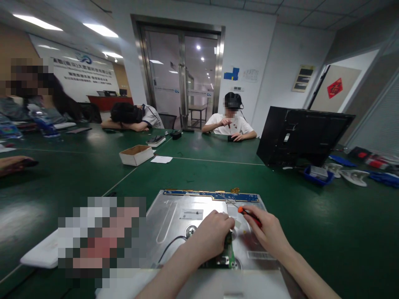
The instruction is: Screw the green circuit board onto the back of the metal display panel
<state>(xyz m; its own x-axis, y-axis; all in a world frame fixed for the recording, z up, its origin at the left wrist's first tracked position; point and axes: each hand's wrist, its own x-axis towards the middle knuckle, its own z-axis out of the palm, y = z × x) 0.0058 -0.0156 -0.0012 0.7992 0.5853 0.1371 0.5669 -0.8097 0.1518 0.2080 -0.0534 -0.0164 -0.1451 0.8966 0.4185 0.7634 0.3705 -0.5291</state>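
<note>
A flat silver metal panel [168, 211] lies on the green table before me. Along its far edge runs a narrow blue circuit strip [202, 195]. My right hand [264, 226] grips a screwdriver [254, 218] with an orange and black handle, its thin shaft slanting toward that strip. Over the panel's middle, my left hand [213, 232] is curled with fingertips bent down out of sight beside a green circuit board [230, 253]. What those fingers hold, if anything, is hidden. A black cable [170, 245] curves across the panel on the left.
A small open box [136, 155] and a white paper [161, 159] lie farther off. On the right stand a black monitor [305, 137] and a blue tray [318, 176]. A blurred-out object covers the left foreground. Several people sit around the table, one with head down.
</note>
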